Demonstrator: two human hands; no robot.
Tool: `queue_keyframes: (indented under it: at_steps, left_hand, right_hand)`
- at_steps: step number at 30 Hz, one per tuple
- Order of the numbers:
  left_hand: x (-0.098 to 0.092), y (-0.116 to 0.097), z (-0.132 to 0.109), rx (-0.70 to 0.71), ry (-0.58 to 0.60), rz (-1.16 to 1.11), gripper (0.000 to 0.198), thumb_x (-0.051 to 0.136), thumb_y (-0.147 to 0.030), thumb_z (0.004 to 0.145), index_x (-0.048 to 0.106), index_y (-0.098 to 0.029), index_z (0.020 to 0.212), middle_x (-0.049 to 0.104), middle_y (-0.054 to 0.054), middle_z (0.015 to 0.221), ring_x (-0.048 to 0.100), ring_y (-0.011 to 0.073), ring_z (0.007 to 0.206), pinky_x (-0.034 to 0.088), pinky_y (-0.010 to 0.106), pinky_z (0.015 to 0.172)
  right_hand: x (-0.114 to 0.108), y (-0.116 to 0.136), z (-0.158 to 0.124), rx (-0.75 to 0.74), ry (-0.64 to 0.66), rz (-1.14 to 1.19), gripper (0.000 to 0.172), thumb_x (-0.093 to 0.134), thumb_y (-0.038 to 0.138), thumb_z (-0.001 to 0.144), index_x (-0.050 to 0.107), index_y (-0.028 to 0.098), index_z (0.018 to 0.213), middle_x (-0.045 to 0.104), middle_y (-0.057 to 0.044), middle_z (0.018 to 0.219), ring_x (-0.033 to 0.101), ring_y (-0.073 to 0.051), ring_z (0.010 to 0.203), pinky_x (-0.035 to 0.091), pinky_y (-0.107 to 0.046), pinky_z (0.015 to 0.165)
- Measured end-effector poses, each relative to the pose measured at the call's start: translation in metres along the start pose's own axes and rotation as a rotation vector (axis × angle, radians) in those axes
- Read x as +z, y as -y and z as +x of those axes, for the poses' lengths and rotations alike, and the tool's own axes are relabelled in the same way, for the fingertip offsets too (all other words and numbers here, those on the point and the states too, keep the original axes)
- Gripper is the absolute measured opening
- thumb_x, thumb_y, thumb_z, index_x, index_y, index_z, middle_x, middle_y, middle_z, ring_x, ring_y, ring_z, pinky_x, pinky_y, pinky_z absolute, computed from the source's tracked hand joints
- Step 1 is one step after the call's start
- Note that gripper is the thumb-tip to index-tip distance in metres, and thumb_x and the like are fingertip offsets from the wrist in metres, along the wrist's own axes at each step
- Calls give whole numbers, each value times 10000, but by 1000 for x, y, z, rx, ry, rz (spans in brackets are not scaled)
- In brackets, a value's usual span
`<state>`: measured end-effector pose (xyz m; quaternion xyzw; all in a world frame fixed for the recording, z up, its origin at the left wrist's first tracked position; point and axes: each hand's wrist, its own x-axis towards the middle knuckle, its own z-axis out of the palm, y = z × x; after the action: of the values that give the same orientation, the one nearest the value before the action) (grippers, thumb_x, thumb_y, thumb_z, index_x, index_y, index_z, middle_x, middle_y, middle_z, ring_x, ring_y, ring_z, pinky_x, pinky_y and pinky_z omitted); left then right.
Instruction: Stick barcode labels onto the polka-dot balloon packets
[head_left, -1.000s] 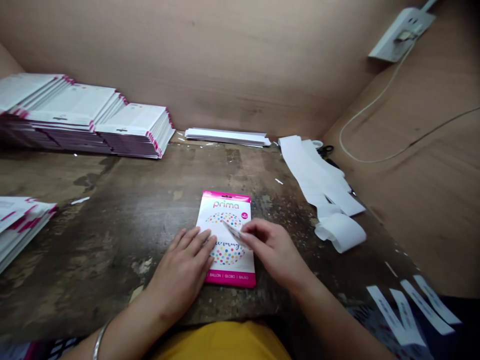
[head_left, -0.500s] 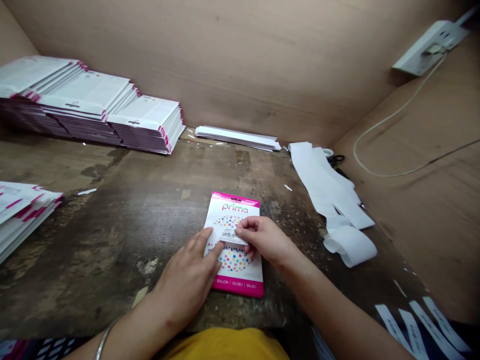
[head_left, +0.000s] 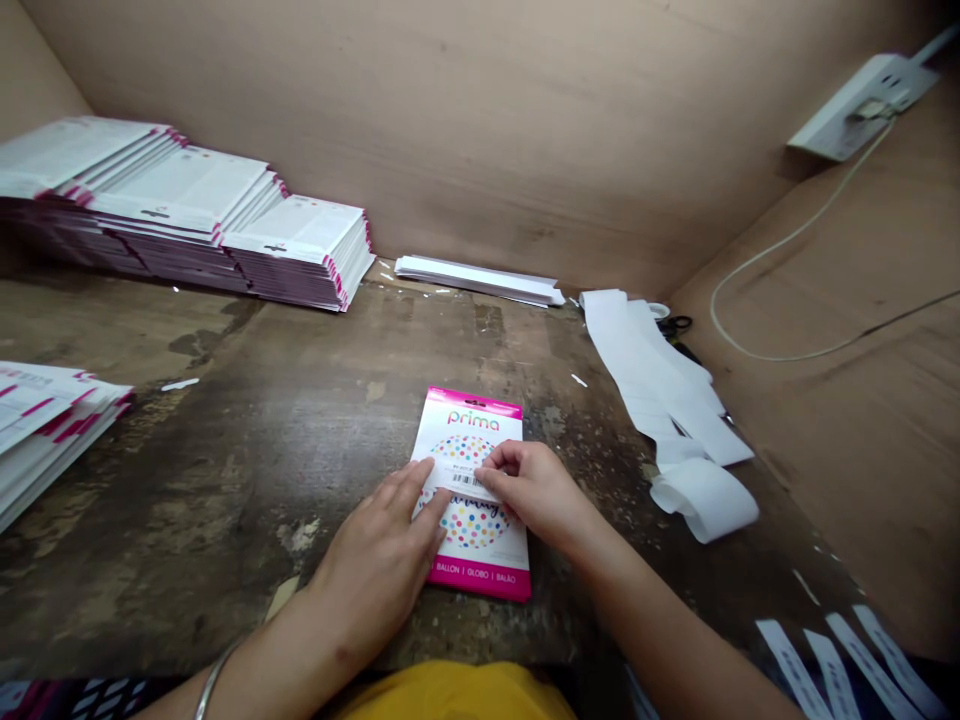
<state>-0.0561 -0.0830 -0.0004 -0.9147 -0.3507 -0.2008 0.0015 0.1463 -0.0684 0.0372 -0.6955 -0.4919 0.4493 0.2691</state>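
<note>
A white and pink balloon packet (head_left: 480, 553) printed "prima" with coloured dots lies face up on the table in front of me. Across its middle runs a white barcode label strip (head_left: 459, 478). My left hand (head_left: 386, 530) rests flat on the packet's left side, fingers stretched out, with the index fingertip and thumb at the strip's left end. The strip's right part is pinched between the thumb and fingers of my right hand (head_left: 536, 490), over the packet. Whether the strip is stuck down cannot be made out.
Tall stacks of packets (head_left: 300, 235) stand at the back left, with another pile (head_left: 52, 430) at the left edge. White paper strips (head_left: 480, 278) lie by the back wall. A curled backing-paper roll (head_left: 705, 500) and scissors (head_left: 679, 325) are right. Several label strips (head_left: 795, 665) hang at the front right edge.
The view has shifted slightly, so everything sits a little lower and further right. Both hands stay at the label strip on the packet, with the right hand still pinching it.
</note>
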Motion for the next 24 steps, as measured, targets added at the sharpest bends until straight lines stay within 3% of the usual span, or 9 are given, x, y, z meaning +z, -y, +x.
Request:
queue_keyframes:
  at_steps: [5, 8, 17, 24]
  left_hand:
    - [0, 0, 0, 12, -20, 8, 344, 500, -176, 848, 591, -120, 1175, 527, 238, 1253, 571, 339, 1095, 523, 453, 861]
    - [0, 0, -1, 7, -24, 15, 340, 503, -174, 846, 595, -118, 1168, 527, 240, 1247, 573, 339, 1092, 526, 450, 857]
    - [0, 0, -2, 6, -9, 22, 334, 506, -180, 845, 595, -128, 1163, 509, 245, 1272, 585, 338, 1079, 523, 455, 860]
    - [0, 0, -2, 5, -5, 7, 322, 472, -188, 867, 583, -127, 1163, 520, 248, 1263, 587, 326, 1086, 518, 455, 868]
  right_hand:
    - [-13, 6, -2, -119, 19, 112, 239, 606, 403, 706, 546, 172, 700, 542, 25, 636, 468, -98, 543, 363, -210, 492]
    - [-14, 7, 0, -190, 55, 64, 234, 597, 395, 723, 574, 163, 709, 571, 3, 692, 496, -116, 618, 398, -221, 559]
    - [-2, -5, 6, -150, -43, -236, 130, 593, 281, 740, 637, 171, 688, 628, -16, 643, 526, -139, 585, 358, -231, 522]
    - [0, 3, 1, -159, -91, -407, 116, 595, 251, 746, 652, 187, 669, 662, -20, 680, 557, -145, 620, 359, -235, 552]
